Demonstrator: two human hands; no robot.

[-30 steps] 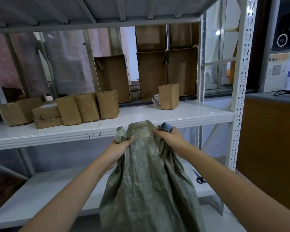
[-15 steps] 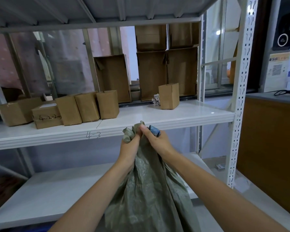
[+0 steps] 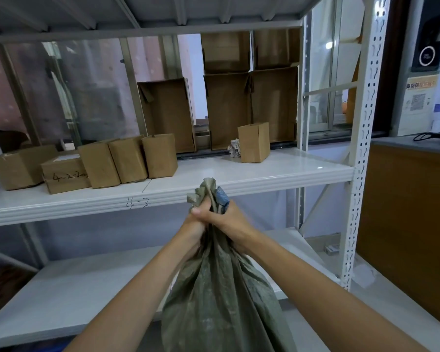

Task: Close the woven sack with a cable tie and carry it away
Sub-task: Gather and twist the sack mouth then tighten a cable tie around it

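Counted: one green woven sack (image 3: 221,295), two bare hands, one white metal rack (image 3: 363,148) with two shelf boards visible

On upper shelf (image 3: 277,171): five small cardboard boxes at left (image 3: 99,166), standing or leaning side by side, one (image 3: 64,174) with handwriting on its face; one more small box (image 3: 254,142) standing alone at right, a crumpled wad of paper (image 3: 234,148) just beside it on its left. Marking "4-3" (image 3: 137,202) handwritten on shelf front edge. Larger cardboard cartons (image 3: 167,113) behind the rack, against the window; exact number hard to tell, at least four

Lower shelf (image 3: 74,288): bare white surface where visible

Grip: left hand (image 3: 194,226) and right hand (image 3: 230,223) both clenched round the gathered neck of the sack, pressed against each other, thumb of left lying over the right. Neck bunched into a narrow twist, a tuft of fabric sticking up above the fists. Something blue (image 3: 222,196) showing at the top of the right fist, against the tuft; cannot tell what it is. No cable tie identifiable

Sack position: held up in front of the rack, neck level with the front edge of the upper shelf, body hanging down between the two forearms and running out of the bottom of the view. Fabric creased, dusty patches on surface
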